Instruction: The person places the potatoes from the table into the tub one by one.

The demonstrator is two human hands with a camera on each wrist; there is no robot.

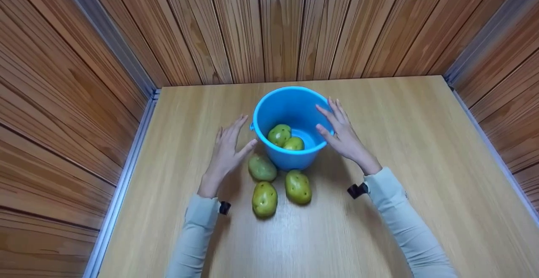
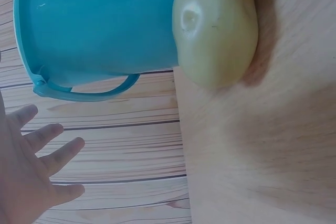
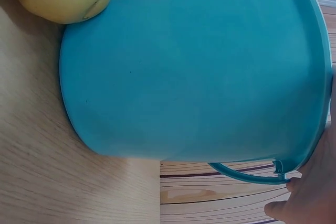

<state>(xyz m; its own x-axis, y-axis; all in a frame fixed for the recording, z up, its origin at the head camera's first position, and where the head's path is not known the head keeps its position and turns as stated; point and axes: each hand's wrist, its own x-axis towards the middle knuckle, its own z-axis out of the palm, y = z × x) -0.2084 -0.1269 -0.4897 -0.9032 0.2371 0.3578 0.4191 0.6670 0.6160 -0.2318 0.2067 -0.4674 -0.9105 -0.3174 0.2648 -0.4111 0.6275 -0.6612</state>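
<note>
A blue bucket (image 1: 290,159) stands upright on the table with two yellow-green potatoes (image 1: 279,135) lying at its bottom. To its left, my left hand (image 1: 227,147) hovers with fingers spread, apart from the rim and holding nothing. My right hand (image 1: 344,137) is at the bucket's right rim, its fingers extended and overlapping the edge in the head view. Just in front of the bucket lie a duller green potato (image 1: 262,167) and two more dimpled potatoes (image 1: 265,199). The bucket's handle (image 2: 100,95) hangs down on the far side, seen in both wrist views.
The wooden table (image 1: 421,164) is bounded by wood-plank panels (image 1: 282,25) at the back and both sides. Metal rails (image 1: 122,185) run along the side edges. Small dark wrist devices (image 1: 357,191) sit at both cuffs.
</note>
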